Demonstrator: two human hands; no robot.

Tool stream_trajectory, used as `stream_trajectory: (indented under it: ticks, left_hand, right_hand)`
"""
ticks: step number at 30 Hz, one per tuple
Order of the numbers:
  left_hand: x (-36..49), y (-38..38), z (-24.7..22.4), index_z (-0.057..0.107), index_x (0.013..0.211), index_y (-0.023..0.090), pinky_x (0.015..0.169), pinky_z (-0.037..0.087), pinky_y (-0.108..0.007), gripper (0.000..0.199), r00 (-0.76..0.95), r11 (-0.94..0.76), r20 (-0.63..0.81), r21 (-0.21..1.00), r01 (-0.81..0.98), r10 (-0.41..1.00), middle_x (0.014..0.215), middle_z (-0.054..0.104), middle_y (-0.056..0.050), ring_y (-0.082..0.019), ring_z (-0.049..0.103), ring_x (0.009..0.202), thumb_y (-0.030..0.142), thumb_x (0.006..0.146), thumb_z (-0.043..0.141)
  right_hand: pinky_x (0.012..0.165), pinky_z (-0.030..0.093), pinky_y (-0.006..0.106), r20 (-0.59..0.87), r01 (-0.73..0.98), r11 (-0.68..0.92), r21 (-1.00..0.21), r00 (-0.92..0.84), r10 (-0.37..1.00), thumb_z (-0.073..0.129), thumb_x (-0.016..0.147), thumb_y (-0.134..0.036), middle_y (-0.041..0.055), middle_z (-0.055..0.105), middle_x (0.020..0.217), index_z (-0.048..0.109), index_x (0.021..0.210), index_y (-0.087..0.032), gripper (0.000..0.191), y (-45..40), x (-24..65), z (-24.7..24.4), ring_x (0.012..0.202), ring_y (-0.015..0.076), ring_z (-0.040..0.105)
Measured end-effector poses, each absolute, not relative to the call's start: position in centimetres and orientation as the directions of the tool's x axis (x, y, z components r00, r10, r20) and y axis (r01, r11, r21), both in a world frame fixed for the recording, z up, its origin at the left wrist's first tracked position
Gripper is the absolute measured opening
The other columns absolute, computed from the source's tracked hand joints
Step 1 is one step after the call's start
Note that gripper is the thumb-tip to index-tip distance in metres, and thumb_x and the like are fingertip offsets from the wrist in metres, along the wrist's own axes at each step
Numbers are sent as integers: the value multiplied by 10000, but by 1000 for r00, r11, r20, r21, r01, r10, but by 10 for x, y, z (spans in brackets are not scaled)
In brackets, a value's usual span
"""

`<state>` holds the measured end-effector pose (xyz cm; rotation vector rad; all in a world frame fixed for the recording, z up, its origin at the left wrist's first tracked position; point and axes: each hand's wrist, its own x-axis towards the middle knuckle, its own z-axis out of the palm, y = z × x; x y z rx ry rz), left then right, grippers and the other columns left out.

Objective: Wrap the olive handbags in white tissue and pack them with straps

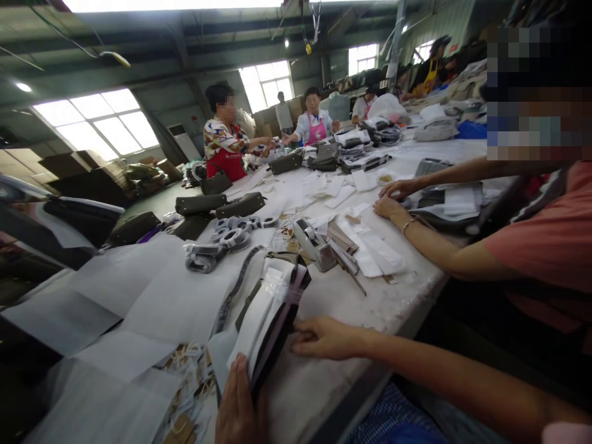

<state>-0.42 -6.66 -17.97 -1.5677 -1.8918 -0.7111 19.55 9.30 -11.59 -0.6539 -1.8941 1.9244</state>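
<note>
On the far left, big white sheets (pixel 143 302) lie over each other on the near side of the bench (pixel 411 296). A sleeve could brush them and make them slide. Next to them, small paper tags (pixel 187 376) with strings lie in a messy heap. A string could catch on the bag if it is pulled that way. Farther off are dark bags (pixel 201 204) and rolled gray straps (pixel 234 237).

Then comes the person's left hand (pixel 240 394). Its fingers lie straight and close together on the near end of a dark bag with white wrap (pixel 261 311); the thumb is hard to make out. This bag leans on the bench between the two hands. A dark strap (pixel 229 302) bends along its left side and could get snagged. If the left hand pushes too hard, the white wrap may crumple or slip.

Just past the bag's far end, a tape holder (pixel 315 245) stands in the way, and the bag could bump it. The right hand (pixel 326 338) is by the bag's right side with bent fingers; one cannot tell if they pinch anything. Farther right, white strips (pixel 374 246) are scattered, and a co-worker's hands (pixel 393 200) rest at another bundle, so elbows might knock.
</note>
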Motion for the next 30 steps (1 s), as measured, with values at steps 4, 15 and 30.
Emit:
stream_trajectory:
  ticks: [4,15,30]
  left_hand:
    - [-10,-66,-182,283,1541,213,1009,478,-315,697,-55,98,734,-16,995,677,1340,642,-98,-224,644,1160,207,920,599]
    - [-18,-66,-190,296,1537,218,1109,408,-288,694,-13,13,720,5,1000,694,1380,615,-79,-205,606,1226,172,911,593]
    - [-4,-68,-183,284,1538,292,1006,494,-343,681,-180,156,708,100,983,682,1390,609,-54,-236,639,1174,245,930,588]
  right_hand:
    - [892,529,326,251,533,605,-592,-591,767,539,941,-315,51,763,1058,750,1065,-240,256,171,283,-113,964,220,706]
    - [975,460,396,285,767,587,-260,-519,806,587,900,-290,63,781,980,779,873,-225,204,259,367,-143,969,229,699]
    - [961,505,395,-12,361,256,-897,-599,801,539,942,-498,58,756,1106,773,982,-243,349,79,321,-122,1056,275,682]
